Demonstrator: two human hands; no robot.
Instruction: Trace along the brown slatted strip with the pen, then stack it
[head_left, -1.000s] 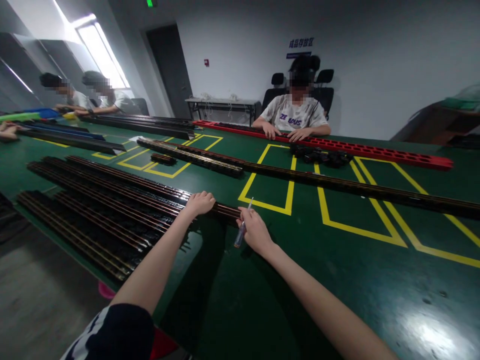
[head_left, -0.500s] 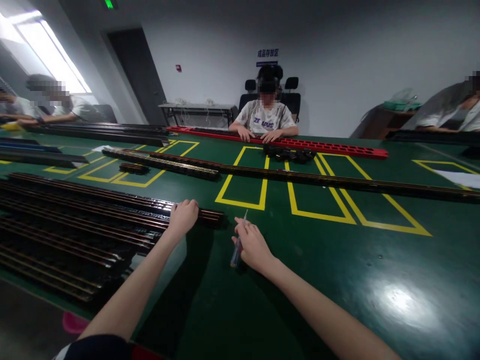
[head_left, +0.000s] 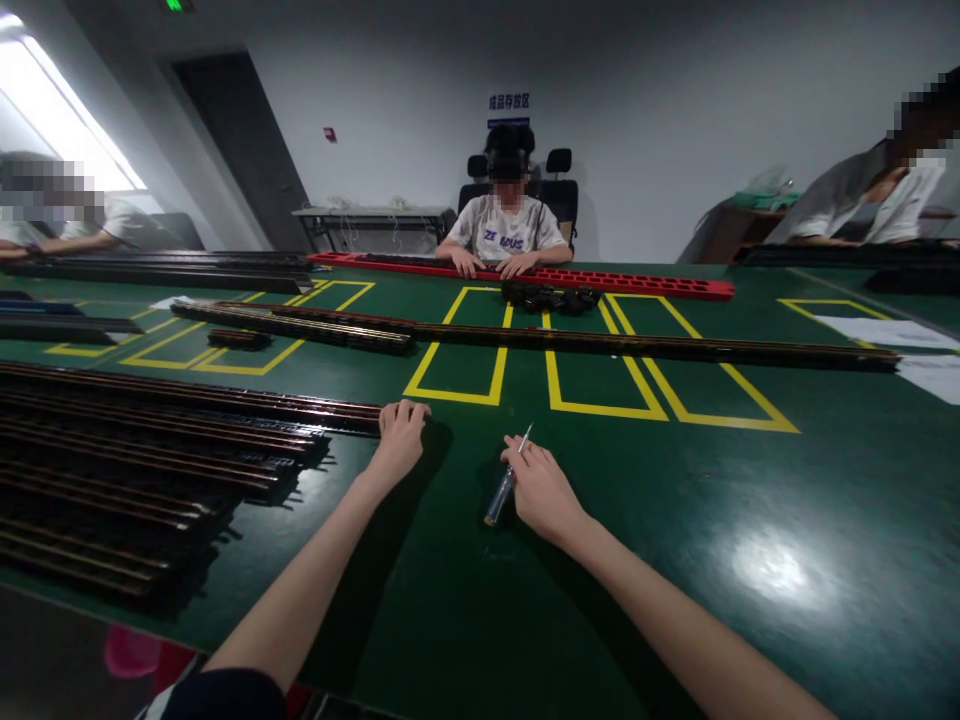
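Note:
My left hand (head_left: 401, 438) is curled over the right end of a long dark strip with copper-coloured lines (head_left: 315, 410), and its fingertips are hidden. This strip lies at the far side of a stack of similar strips (head_left: 142, 470). To the right, my right hand (head_left: 544, 488) holds a small screwdriver-like tool with a clear handle (head_left: 499, 497). The thin metal tip points up and away from me, while the handle's butt slants down to the left, close above the table.
The green table (head_left: 675, 520) has yellow taped boxes (head_left: 457, 398). A long dark strip (head_left: 660, 347) crosses it, with a black heap of parts (head_left: 551, 298) beyond. Opposite me, a person (head_left: 506, 230) has both hands on a red rack (head_left: 637, 284). Other people sit left and right.
My left hand has moved right, to the end of the strip, which earlier stuck out past it. My right hand, still holding the tool, has shifted slightly right. The view has turned slightly.

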